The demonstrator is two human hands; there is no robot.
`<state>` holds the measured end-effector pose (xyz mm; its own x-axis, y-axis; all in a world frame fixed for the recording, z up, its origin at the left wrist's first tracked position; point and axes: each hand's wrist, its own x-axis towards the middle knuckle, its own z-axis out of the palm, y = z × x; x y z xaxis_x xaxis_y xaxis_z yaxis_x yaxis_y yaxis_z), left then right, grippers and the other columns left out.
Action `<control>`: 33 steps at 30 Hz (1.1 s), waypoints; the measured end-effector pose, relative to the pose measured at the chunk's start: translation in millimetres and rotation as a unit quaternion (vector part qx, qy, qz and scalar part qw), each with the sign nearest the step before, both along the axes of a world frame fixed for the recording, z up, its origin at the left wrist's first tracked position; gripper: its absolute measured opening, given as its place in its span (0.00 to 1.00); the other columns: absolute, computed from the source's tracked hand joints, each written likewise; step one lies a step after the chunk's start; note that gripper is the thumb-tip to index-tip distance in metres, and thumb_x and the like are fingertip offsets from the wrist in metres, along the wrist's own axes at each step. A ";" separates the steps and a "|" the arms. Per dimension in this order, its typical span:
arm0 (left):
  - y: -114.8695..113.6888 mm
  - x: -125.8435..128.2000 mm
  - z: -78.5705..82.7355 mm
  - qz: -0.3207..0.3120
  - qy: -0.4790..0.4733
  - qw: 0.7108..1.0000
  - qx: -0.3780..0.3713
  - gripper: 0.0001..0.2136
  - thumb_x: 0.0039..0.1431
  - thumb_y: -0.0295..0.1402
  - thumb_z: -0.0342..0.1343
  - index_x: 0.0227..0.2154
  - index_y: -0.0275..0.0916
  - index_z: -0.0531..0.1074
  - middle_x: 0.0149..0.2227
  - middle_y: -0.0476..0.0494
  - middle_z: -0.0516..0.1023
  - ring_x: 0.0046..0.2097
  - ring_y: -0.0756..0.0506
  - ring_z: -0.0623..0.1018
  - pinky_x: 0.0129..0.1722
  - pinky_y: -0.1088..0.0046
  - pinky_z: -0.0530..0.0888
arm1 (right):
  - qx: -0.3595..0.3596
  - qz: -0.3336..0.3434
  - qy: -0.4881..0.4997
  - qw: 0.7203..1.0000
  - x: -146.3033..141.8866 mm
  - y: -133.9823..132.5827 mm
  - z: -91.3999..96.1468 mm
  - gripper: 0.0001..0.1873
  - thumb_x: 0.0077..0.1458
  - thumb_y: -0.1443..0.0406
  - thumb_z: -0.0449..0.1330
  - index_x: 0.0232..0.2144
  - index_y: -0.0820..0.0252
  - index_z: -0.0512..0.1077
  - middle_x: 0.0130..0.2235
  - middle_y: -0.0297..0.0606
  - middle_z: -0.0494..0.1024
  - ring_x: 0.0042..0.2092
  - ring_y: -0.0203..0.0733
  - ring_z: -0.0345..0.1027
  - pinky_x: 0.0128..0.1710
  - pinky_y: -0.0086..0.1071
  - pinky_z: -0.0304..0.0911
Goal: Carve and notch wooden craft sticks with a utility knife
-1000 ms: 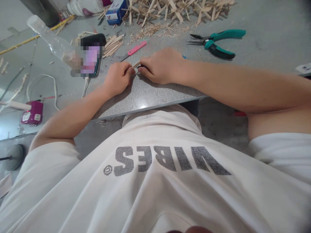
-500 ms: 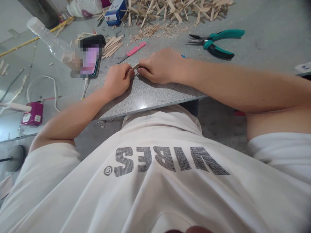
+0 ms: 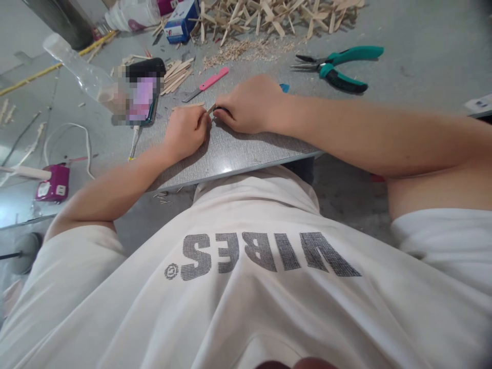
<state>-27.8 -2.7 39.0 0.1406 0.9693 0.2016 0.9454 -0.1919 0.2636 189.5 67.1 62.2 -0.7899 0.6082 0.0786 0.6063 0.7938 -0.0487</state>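
Note:
My left hand (image 3: 187,130) is closed near the table's front edge, pinching a thin flat wooden stick (image 3: 211,108) between thumb and finger. My right hand (image 3: 251,105) is wrapped round what looks like a small knife. Its dark blade (image 3: 222,108) shows by the thumb against the stick, and a blue end (image 3: 284,87) pokes out behind the hand; the fingers hide the middle. Just beyond my left knuckles a pale wood strip (image 3: 194,105) shows. A pink-handled knife (image 3: 213,79) lies farther back on the grey table (image 3: 230,148).
Green-handled pliers (image 3: 336,69) lie spread open at the right. Behind are a heap of wooden sticks (image 3: 277,18), shavings (image 3: 238,51) and a blue box (image 3: 180,23). To the left are loose sticks (image 3: 177,77), a phone (image 3: 144,97), a clear bottle (image 3: 82,72) and a purple charger (image 3: 54,182).
Both hands stay together, shifted very slightly left with the whole view. A pale wood strip now shows beyond my left knuckles, and more of the blue end shows behind my right hand.

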 end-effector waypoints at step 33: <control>32.1 -36.2 -8.4 0.023 -0.168 0.985 0.029 0.12 0.68 0.31 0.63 0.27 0.47 0.73 0.20 0.53 0.67 0.30 0.45 0.68 0.38 0.63 0.66 | 0.031 -0.025 -0.032 0.999 7.4 18.2 3.3 0.28 0.87 0.48 0.44 0.66 0.58 0.73 0.56 0.56 0.87 0.54 0.66 0.82 0.46 0.48 0.70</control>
<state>-64.0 29.4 30.6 0.0122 0.9589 0.2836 0.8142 -0.1742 0.5538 196.9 85.3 65.5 -0.7629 0.6429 0.0687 0.6460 0.7623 0.0401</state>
